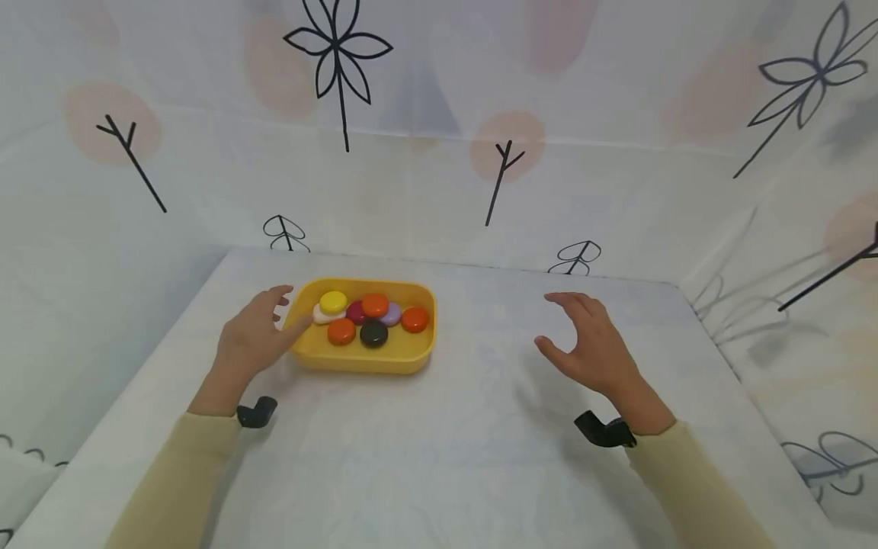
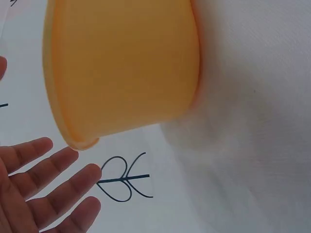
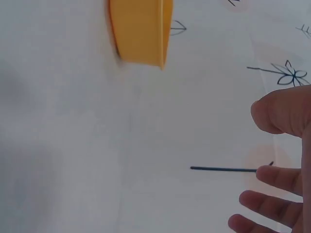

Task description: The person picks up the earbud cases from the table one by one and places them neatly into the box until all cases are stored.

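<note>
A yellow plastic tub (image 1: 363, 364) sits on the white table, holding several smooth, rounded pieces. Among them are a yellow piece (image 1: 333, 302), a black piece (image 1: 373, 333), a lilac piece (image 1: 391, 314) and a few orange-red ones, such as the piece at the right end (image 1: 414, 319). My left hand (image 1: 255, 335) is at the tub's left end, fingers spread and thumb overlapping the rim in the head view. Well to the right of the tub, my right hand (image 1: 588, 343) hovers over the table with thumb and fingers apart, holding nothing.
The white table (image 1: 439, 473) reaches back to a white cloth wall (image 1: 425, 198) printed with black plant drawings and pale blots. Similar cloth hangs at both sides. Each wrist carries a black strap piece, like the one on the right wrist (image 1: 605, 431).
</note>
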`<state>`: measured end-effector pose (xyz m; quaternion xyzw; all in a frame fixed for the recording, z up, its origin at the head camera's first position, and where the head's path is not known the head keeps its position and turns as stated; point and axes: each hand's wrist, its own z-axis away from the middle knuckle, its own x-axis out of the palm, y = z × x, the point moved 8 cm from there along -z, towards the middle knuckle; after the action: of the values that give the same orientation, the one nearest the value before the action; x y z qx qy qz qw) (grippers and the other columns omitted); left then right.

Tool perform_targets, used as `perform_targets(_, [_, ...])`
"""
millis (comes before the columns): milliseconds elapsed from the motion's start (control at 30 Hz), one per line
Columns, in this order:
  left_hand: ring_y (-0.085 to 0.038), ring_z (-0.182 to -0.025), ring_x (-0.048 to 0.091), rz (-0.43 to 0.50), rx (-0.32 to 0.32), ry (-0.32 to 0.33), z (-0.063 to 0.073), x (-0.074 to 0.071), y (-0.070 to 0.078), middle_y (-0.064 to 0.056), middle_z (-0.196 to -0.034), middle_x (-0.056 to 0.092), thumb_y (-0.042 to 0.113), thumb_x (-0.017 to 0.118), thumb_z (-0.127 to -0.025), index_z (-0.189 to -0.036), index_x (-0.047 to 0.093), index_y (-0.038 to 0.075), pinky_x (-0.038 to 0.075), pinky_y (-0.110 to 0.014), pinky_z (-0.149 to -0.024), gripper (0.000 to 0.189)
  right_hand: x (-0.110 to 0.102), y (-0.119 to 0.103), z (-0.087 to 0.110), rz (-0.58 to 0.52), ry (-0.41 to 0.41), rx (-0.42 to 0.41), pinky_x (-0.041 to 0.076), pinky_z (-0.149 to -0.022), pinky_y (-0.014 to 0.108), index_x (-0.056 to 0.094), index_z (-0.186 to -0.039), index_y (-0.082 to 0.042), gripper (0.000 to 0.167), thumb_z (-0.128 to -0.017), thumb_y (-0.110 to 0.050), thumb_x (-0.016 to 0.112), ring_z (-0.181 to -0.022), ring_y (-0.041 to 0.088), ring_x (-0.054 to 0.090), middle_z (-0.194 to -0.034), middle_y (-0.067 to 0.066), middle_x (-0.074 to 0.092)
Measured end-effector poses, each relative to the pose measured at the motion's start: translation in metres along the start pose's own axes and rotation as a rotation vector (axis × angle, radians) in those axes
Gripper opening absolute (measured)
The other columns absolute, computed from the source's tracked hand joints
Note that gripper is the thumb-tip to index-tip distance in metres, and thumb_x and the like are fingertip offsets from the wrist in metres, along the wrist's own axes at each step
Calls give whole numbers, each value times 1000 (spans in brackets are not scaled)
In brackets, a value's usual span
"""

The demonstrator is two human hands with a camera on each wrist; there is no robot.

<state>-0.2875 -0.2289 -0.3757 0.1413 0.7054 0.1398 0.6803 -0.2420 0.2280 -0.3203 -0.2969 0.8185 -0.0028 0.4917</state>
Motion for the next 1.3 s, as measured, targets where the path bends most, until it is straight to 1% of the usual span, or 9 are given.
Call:
perform_targets(133, [-36, -111, 56, 4, -39, -32, -4, 6, -8, -19, -137, 49, 63, 42, -91, -147, 32, 10, 50, -49, -83, 78, 6, -1, -4, -55, 0, 4, 45, -89, 53, 57, -125, -3, 53, -77, -18, 75, -112, 34, 52, -122, 15, 58])
perform_targets(300, [-32, -102, 59, 1, -56, -56, -10, 12, -16, -18, -130, 55, 57, 39, -94, -146, 34, 11, 51, -43, -76, 70, 12, -3, -9, -108, 4, -10, 48, -83, 48, 59, -122, -2, 50, -77, -18, 76, -102, 31, 57, -116, 14, 61])
perform_targets(467, [-26, -87, 60, -19, -71, -78, -15, 16, -24, -15, -121, 61, 52, 40, -95, -145, 36, 13, 48, -31, -64, 64, 20, -7, -15, -141, -14, -20, 51, -84, 47, 60, -120, -2, 48, -78, -18, 76, -101, 27, 58, -114, 13, 62])
perform_targets(600, [-23, -80, 59, -22, -83, -86, -18, 20, -27, -14, -115, 62, 49, 42, -95, -144, 37, 13, 45, -28, -60, 61, 28, -13, -21, -178, -26, -27, 51, -85, 45, 61, -119, -2, 46, -78, -17, 76, -101, 26, 58, -113, 13, 63])
perform_targets(700, [-23, -78, 58, -19, -93, -89, -20, 22, -29, -14, -113, 62, 47, 43, -95, -144, 38, 13, 45, -28, -59, 60, 35, -18, -25, -200, -33, -34, 52, -85, 45, 61, -119, -1, 46, -78, -17, 76, -100, 26, 59, -112, 12, 64])
perform_targets(867, [-23, -78, 58, -3, -106, -95, -22, 26, -31, -15, -114, 60, 43, 44, -95, -144, 37, 14, 45, -28, -58, 58, 45, -24, -34, -220, -54, -33, 52, -86, 43, 61, -119, -3, 45, -79, -19, 75, -101, 24, 59, -114, 10, 63])
perform_targets(1067, [-24, -77, 56, 21, -109, -91, -22, 25, -28, -17, -116, 57, 36, 45, -93, -144, 37, 12, 45, -28, -57, 57, 55, -31, -44, -228, -78, -21, 52, -88, 41, 61, -120, -5, 46, -80, -22, 75, -101, 23, 59, -114, 8, 63])
perform_targets(1300, [-23, -74, 55, 23, -125, -106, -22, 24, -25, -18, -114, 56, 32, 45, -93, -144, 36, 10, 45, -27, -57, 57, 68, -39, -57, -257, -151, 16, 52, -91, 41, 61, -120, -7, 44, -82, -24, 74, -102, 25, 59, -115, 8, 63])
